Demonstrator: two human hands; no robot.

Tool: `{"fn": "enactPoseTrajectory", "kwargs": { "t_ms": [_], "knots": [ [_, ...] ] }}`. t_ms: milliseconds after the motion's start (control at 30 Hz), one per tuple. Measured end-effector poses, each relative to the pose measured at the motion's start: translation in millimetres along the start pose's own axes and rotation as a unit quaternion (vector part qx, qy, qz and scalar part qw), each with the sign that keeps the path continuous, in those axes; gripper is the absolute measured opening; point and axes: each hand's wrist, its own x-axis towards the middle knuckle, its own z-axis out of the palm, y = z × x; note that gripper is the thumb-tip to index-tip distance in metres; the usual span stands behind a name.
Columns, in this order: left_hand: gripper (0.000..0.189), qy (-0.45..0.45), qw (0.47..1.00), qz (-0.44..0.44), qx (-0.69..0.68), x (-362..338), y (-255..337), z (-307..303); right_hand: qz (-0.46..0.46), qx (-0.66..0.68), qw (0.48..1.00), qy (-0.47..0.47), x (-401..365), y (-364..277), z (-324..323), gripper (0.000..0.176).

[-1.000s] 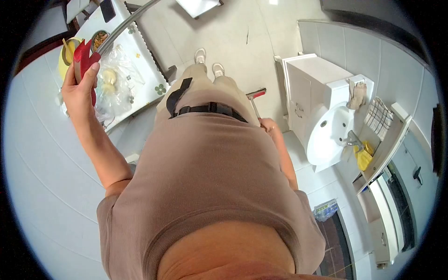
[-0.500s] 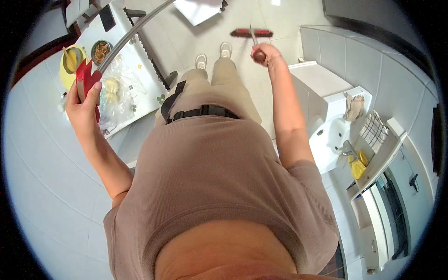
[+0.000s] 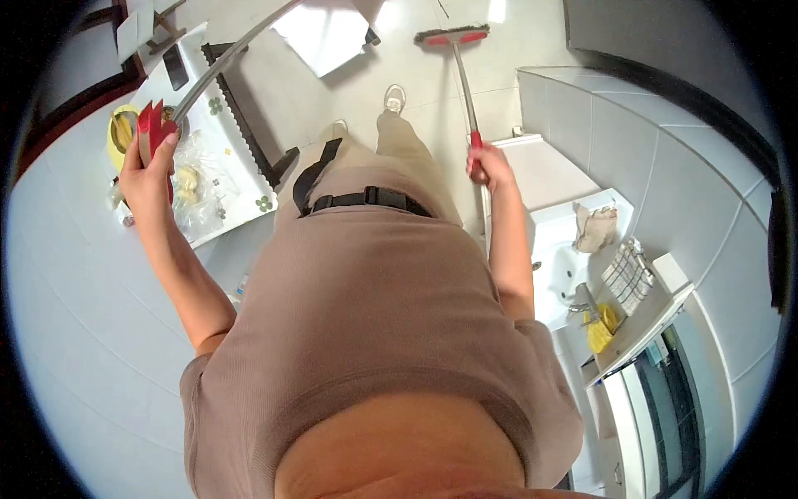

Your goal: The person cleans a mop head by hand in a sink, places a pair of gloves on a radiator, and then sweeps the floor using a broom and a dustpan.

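My right hand (image 3: 492,169) is closed around the red grip of a broom (image 3: 463,79). The broom's metal shaft runs away from me to a wide grey-and-red bristle head (image 3: 452,37) at the floor. On the other side, my left hand (image 3: 151,170) holds the red forked handle (image 3: 152,129) of a long-handled tool. Its curved grey pole (image 3: 218,68) crosses over the table and leaves the top of the view, so I cannot see what sits at the far end.
A table with a white cloth (image 3: 241,179) bears a phone (image 3: 174,68), a yellow bowl (image 3: 121,137) and clear plastic bags (image 3: 199,218). Right of me are a washbasin (image 3: 553,279), a grey cloth (image 3: 596,226) and a tiled wall (image 3: 615,116). A white flat-topped object (image 3: 320,37) stands ahead.
The broom head has swung farther out ahead, and my right hand has come lower in view, showing more shaft. One foot has stepped forward. My left hand keeps its hold on the red handle.
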Motion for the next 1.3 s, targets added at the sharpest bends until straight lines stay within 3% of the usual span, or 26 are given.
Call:
{"fn": "enactPoseTrajectory", "kwargs": {
  "t_ms": [100, 167, 333, 400, 433, 467, 533, 667, 733, 900, 933, 1000, 1067, 1133, 1300],
  "knots": [
    [0.038, -0.007, 0.999, 0.036, 0.032, 22, 3, 30, -0.017, 0.017, 0.997, 0.075, -39, 19, -11, 0.019],
    [0.038, -0.028, 0.996, 0.086, 0.021, 41, 7, 51, 0.006, -0.010, 0.993, 0.118, -43, 37, -26, 0.005],
    [0.036, -0.071, 0.995, 0.061, 0.039, 85, 6, 107, 0.063, -0.112, 0.985, 0.117, -35, 32, -49, 0.007],
    [0.036, -0.056, 0.988, 0.123, 0.077, 105, -11, 132, 0.111, -0.101, 0.982, 0.116, -27, 17, -51, 0.010],
    [0.039, -0.067, 0.992, 0.082, 0.072, 106, -9, 144, 0.122, -0.112, 0.980, 0.112, -13, 16, -56, 0.010],
    [0.043, -0.046, 0.976, 0.161, 0.137, 121, -26, 155, 0.122, -0.110, 0.980, 0.113, -7, 7, -52, 0.010],
    [0.046, -0.083, 0.973, 0.129, 0.173, 130, -38, 174, 0.097, -0.164, 0.977, 0.096, 5, -19, -42, 0.010],
    [0.045, -0.127, 0.914, 0.122, 0.365, 127, -32, 196, 0.049, -0.197, 0.976, 0.071, 36, -77, -1, 0.014],
    [0.039, -0.145, 0.894, 0.165, 0.391, 125, -34, 200, 0.038, -0.093, 0.993, 0.055, 71, -92, 12, 0.019],
    [0.038, -0.183, 0.894, 0.153, 0.379, 135, -47, 207, -0.011, -0.151, 0.987, 0.057, 137, -147, 21, 0.023],
    [0.038, -0.183, 0.893, 0.150, 0.382, 132, -46, 207, 0.016, -0.114, 0.993, 0.036, 141, -161, 20, 0.019],
    [0.035, -0.175, 0.891, 0.144, 0.394, 127, -44, 210, -0.019, -0.126, 0.990, 0.056, 145, -180, 24, 0.014],
    [0.034, -0.189, 0.874, 0.151, 0.421, 115, -39, 210, -0.065, -0.052, 0.996, 0.025, 143, -198, 23, 0.012],
    [0.033, -0.198, 0.858, 0.159, 0.447, 108, -36, 214, -0.049, 0.019, 0.999, 0.005, 139, -218, 19, 0.010],
    [0.035, -0.149, 0.890, 0.096, 0.419, 98, -29, 216, -0.042, 0.098, 0.994, -0.027, 123, -232, -11, 0.007]
  ]
}}
